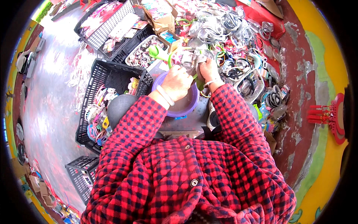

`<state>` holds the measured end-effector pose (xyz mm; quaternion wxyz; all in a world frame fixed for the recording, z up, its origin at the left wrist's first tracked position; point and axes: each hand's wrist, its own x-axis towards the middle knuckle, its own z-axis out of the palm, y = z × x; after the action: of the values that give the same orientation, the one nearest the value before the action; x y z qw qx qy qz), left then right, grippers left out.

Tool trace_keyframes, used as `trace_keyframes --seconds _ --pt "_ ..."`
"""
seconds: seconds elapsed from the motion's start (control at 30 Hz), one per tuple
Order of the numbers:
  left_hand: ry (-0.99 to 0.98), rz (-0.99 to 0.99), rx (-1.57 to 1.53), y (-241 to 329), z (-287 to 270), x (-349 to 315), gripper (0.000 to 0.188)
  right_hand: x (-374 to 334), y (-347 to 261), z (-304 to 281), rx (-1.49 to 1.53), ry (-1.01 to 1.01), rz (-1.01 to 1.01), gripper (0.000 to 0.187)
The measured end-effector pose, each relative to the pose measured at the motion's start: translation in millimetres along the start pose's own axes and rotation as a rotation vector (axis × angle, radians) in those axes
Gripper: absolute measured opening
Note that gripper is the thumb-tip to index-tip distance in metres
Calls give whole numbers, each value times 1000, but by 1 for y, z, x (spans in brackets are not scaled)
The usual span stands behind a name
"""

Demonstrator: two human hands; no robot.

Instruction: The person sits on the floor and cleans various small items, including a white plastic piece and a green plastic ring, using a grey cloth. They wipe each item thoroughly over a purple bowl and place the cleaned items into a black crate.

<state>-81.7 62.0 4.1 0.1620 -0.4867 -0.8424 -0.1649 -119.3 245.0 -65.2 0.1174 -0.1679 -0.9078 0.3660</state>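
My left hand (178, 82) is closed around a bright green headband (170, 61), above a purple basin (193, 102). A rounded green ornament (157, 53) sticks out to the left of the band. Close on the right, my right hand (209, 71) has its fingers pinched on a crumpled, greyish see-through piece (201, 58) that looks like a plastic bag. Where this piece and the headband meet is hard to make out. The basin's inside is partly hidden by my left hand and wrist.
A black crate (86, 100) with colourful headbands stands to the left, a smaller black crate (76, 175) nearer. Ahead are a grey basket (108, 31), a cardboard box (166, 23) and a tray of small accessories (143, 52). Bagged hair bands (227, 24) heap up at far right.
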Motion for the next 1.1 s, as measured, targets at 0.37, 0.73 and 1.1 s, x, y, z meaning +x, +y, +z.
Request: trace_keyframes --seconds 0.37,0.73,1.1 --pt "-70 56 -83 3 0 -6 3 28 31 -9 510 171 174 35" --pt "661 -795 -1900 -46 -27 -3 10 33 31 -39 1145 109 379 25" --pt "804 -723 -2157 -56 -23 -7 26 44 66 -23 1040 -189 72 23"
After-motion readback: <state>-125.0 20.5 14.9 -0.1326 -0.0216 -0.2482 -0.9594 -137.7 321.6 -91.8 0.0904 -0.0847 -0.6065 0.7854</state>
